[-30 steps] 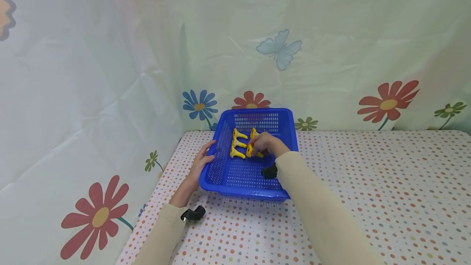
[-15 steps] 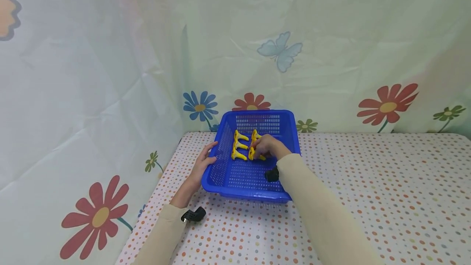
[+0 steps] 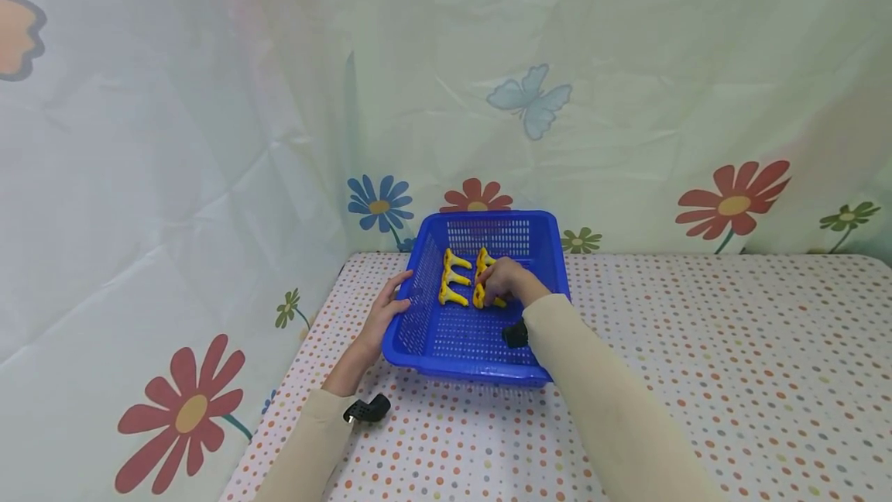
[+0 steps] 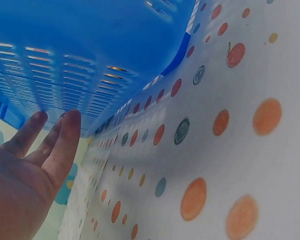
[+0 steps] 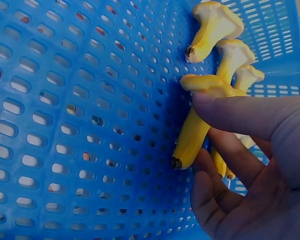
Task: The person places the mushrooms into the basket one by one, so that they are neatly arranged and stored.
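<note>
A blue plastic basket [image 3: 465,369] with slotted walls sits on the table. Several yellow mushrooms with flared caps lie inside it: a left column with a near mushroom [image 3: 454,297] at its front, and a second row headed by a far mushroom [image 3: 484,257]. My right hand [image 3: 509,282] reaches into the basket and pinches the nearest mushroom [image 5: 192,134] of that second row, thumb on its cap. The fingers behind it are partly hidden. At the basket's left side, my left hand [image 3: 379,318] touches the wall with its fingers fairly straight, as the left wrist view shows.
A white table cover [image 3: 697,347] with coloured dots lies under the basket. Behind it hangs a pale curtain [image 3: 627,84] with flowers and a butterfly, and another curtain [image 3: 174,177] closes off the left side. Both wrists carry small black cameras.
The basket has shifted slightly right. My right hand and the mushroom in it have moved a little right and nearer. My left hand stays at the basket's left side.
</note>
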Demonstrator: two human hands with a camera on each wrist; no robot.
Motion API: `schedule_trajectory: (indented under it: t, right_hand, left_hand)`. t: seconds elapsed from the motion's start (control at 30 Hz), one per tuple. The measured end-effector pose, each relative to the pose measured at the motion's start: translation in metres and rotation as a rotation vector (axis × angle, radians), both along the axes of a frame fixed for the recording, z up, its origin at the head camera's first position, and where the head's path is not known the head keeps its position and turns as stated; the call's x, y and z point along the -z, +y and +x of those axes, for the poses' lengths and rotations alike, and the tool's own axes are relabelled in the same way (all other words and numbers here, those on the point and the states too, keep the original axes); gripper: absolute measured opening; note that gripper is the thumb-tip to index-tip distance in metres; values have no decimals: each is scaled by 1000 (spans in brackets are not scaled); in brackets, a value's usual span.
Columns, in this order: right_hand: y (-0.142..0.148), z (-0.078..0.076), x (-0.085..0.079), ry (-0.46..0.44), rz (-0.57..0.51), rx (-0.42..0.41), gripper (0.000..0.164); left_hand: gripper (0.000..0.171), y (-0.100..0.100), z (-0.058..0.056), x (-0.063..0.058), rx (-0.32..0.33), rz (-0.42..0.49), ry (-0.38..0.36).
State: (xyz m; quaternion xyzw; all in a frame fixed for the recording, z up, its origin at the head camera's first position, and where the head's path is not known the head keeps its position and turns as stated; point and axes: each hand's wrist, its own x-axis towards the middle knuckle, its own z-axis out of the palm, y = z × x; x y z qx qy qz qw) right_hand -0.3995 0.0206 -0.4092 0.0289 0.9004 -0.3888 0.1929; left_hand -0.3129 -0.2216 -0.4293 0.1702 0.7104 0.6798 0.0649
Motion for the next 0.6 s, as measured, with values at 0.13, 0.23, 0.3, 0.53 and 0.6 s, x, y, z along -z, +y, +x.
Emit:
schedule_trajectory:
  t: [0.13, 0.23, 0.3, 0.53, 0.6]
  right_hand:
    - [-2, 0, 1, 2, 4, -13, 38]
    - [-3, 1, 0, 1, -13, -10, 35]
    - [-3, 1, -1, 2, -24, -5, 33]
    - [-2, 4, -6, 25, -62, -7, 30]
    - [-1, 6, -9, 36, -66, 5, 28]
  left_hand:
    - [48, 0, -1, 0, 8, 19, -3]
    - [48, 0, -1, 0, 16, 33, -4]
    - [48, 0, -1, 0, 17, 32, -2]
    - [49, 1, 0, -1, 31, 31, 3]
    - [49, 1, 0, -1, 35, 37, 1]
